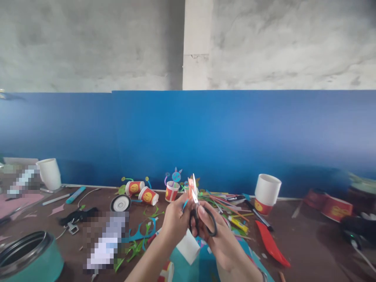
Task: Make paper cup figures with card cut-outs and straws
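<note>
Black-handled scissors (211,224) are in my right hand (221,239), fingers through the loops and the silver blades pointing up. My left hand (175,219) pinches a small orange-red piece of paper (190,187) right beside the blades. Whether the blades are cutting into it is too small to tell. Below my hands a white paper piece (189,247) lies on a teal sheet (207,264). Behind them stands a red and white paper cup (172,192) with a blue rabbit-like figure (176,176) rising out of it.
Two cups (149,196) lie tipped at left of centre, near green and blue paper scraps (142,231). Stacked cups (267,194), a marker (261,215), a yellow tube (238,224) and a red object (272,244) are at right. A teal container (33,258) occupies the left front.
</note>
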Demonstrator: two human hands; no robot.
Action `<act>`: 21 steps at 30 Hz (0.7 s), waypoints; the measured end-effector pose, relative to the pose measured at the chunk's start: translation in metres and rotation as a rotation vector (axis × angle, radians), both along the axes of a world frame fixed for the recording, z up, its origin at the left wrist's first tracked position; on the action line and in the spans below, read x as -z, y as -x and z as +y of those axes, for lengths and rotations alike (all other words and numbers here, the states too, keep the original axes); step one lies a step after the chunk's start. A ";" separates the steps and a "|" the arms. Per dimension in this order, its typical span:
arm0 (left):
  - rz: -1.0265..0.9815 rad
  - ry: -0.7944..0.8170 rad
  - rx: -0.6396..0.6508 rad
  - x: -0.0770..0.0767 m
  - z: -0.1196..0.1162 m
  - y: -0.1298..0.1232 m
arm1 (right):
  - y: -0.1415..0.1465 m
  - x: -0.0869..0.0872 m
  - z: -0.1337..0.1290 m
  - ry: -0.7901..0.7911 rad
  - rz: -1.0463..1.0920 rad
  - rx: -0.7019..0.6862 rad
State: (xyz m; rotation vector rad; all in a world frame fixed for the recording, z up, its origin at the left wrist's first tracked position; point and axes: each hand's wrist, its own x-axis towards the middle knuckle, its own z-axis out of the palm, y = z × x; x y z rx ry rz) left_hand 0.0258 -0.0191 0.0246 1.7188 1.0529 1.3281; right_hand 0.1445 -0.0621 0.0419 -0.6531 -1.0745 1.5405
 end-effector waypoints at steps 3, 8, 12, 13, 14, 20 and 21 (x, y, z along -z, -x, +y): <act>0.221 -0.236 0.021 -0.004 0.001 0.006 | -0.003 -0.002 0.002 0.037 0.035 0.024; 0.383 -0.397 -0.006 0.003 0.005 0.008 | -0.006 -0.006 0.003 0.113 0.179 -0.007; 0.409 -0.444 0.013 0.004 0.006 0.009 | -0.010 -0.010 0.002 0.155 0.208 -0.007; 0.412 -0.454 0.022 0.003 0.006 0.010 | -0.012 -0.011 0.001 0.166 0.205 -0.007; 0.416 -0.463 0.030 0.002 0.006 0.011 | -0.013 -0.013 0.000 0.175 0.199 -0.012; 0.423 -0.487 0.039 -0.001 0.009 0.019 | -0.018 -0.020 -0.003 0.192 0.160 -0.033; 0.420 -0.492 0.039 -0.001 0.010 0.019 | -0.018 -0.021 -0.004 0.181 0.157 -0.048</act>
